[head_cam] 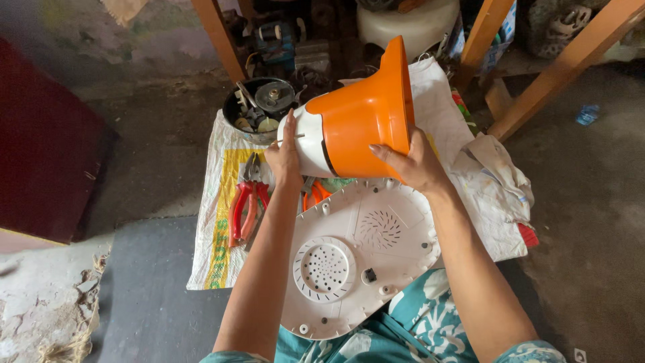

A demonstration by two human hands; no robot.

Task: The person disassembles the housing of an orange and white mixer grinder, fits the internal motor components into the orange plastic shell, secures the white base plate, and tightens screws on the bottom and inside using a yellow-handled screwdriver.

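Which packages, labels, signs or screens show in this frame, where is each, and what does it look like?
Printed sack: spread flat on the floor under the pliers and white base plate; white woven, yellow band with green print.
Crushed bottle: on the floor at far right; small, clear bluish.
No signs or screens visible.

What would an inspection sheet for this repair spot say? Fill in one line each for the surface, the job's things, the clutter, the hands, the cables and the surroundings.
Surface: white woven sack spread on a concrete floor.
Job's things: orange and white appliance housing held tilted above a white vented base plate.
Clutter: red-handled pliers on the sack; dark bowl of small parts behind them; crumpled white cloth at the right.
Hands: left hand grips the housing's white end, with a thin metal rod at its fingers; right hand grips the orange side.
Cables: nothing seen.
Surroundings: wooden frame legs, a dark red panel, a white container.
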